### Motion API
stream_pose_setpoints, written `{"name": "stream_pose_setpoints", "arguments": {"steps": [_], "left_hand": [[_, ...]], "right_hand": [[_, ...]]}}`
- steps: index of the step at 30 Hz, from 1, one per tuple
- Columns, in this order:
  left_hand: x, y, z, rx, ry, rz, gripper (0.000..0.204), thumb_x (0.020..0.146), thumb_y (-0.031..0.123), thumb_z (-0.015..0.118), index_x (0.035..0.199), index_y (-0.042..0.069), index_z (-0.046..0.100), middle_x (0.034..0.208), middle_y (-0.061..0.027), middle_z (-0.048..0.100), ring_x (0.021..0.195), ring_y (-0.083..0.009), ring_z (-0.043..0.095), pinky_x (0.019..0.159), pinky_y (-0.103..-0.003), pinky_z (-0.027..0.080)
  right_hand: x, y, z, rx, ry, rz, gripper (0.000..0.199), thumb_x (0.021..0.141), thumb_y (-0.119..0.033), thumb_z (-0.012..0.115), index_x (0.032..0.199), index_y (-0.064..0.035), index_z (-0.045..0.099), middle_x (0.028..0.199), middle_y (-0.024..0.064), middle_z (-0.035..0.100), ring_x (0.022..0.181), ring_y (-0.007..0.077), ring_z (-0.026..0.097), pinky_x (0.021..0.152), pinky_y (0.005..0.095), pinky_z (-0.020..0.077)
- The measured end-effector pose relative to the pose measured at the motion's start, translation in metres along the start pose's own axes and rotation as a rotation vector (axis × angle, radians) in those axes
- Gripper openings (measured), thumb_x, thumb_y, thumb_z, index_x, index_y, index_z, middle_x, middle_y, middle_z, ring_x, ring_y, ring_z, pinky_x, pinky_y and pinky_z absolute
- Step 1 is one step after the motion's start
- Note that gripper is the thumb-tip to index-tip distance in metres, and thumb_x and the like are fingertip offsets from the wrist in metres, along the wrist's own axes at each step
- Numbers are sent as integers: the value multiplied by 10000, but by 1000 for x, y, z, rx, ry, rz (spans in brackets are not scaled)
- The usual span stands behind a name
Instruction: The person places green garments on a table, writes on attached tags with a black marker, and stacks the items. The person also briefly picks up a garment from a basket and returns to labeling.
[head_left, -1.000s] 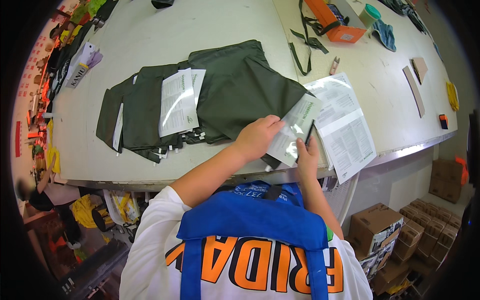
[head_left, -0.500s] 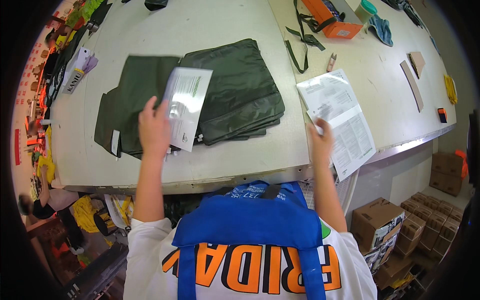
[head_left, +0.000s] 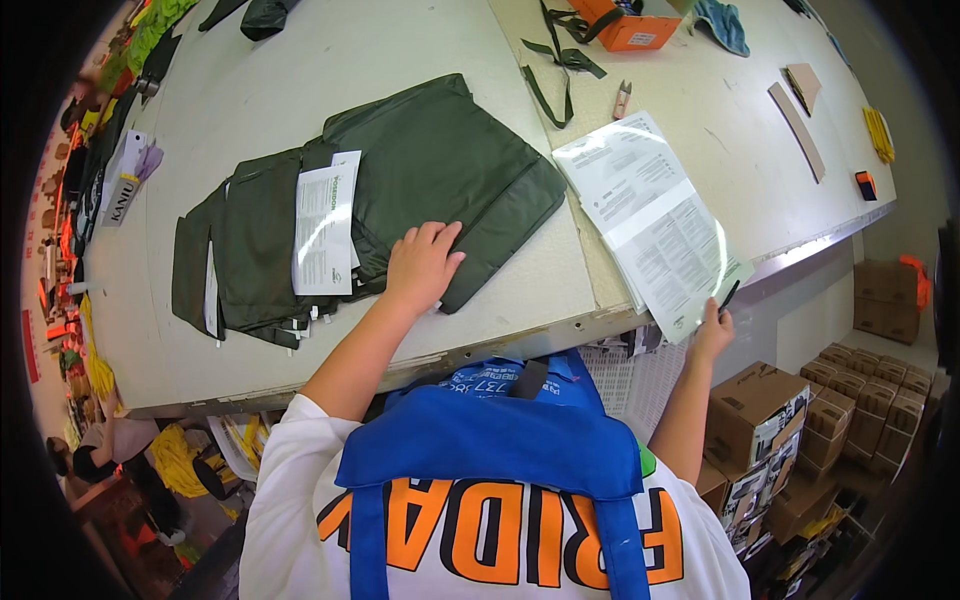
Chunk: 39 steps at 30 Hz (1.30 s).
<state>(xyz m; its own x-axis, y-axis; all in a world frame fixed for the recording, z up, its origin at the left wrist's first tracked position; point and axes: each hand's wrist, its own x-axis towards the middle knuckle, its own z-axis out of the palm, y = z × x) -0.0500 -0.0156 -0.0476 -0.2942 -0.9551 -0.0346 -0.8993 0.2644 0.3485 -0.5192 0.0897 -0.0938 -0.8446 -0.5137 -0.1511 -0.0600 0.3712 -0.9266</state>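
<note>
Hands: left [head_left: 420, 262] on green bags [head_left: 440, 175], right [head_left: 712, 328] grips sheets [head_left: 650, 215].

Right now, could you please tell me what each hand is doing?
Left hand: open, palm flat on the dark green fabric pieces.
Right hand: closed, pinching the near corner of the printed sheets.

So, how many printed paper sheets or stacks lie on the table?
2. One white sheet lies on the dark green fabric pieces, left of the left hand. One glossy stack is at the table edge, by the right hand. More may be hidden.
</note>
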Motion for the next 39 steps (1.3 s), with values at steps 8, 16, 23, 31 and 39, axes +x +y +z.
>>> {"name": "stream_pose_setpoints", "arguments": {"steps": [8,16,23,31,39], "left_hand": [[11,-19,11,-186,103,-5,214,825,129,622,1030,70,643,970,-109,609,924,-309,586,797,-401,488],[8,-9,2,-140,99,-18,321,814,45,553,1129,105,542,903,-146,613,845,-341,605,729,-428,502],[4,-12,-1,-26,23,115,312,784,9,556,1079,109,574,908,-121,588,839,-332,606,714,-421,507],[1,-5,-8,-95,171,108,320,778,-28,557,1087,39,611,1025,-107,579,865,-321,608,730,-396,515],[14,8,-24,-131,195,46,417,812,-36,513,1217,55,557,1105,-115,571,904,-326,607,747,-394,512]], "right_hand": [[12,-123,-95,115,-34,-340,159,934,-140,597,945,14,635,827,3,616,737,65,539,665,201,446],[10,-129,-64,256,-72,-273,168,942,-138,569,1032,3,592,888,34,595,783,89,543,695,220,446],[37,-65,70,-390,-15,-332,207,901,-177,599,936,23,556,806,57,598,746,157,547,702,319,453],[7,-136,55,372,-122,-380,120,937,-110,556,1001,-11,577,878,41,617,768,93,571,655,222,456],[-44,-143,52,-214,-671,-84,129,857,-120,628,923,-9,625,748,-3,594,631,45,511,581,204,403]]}}
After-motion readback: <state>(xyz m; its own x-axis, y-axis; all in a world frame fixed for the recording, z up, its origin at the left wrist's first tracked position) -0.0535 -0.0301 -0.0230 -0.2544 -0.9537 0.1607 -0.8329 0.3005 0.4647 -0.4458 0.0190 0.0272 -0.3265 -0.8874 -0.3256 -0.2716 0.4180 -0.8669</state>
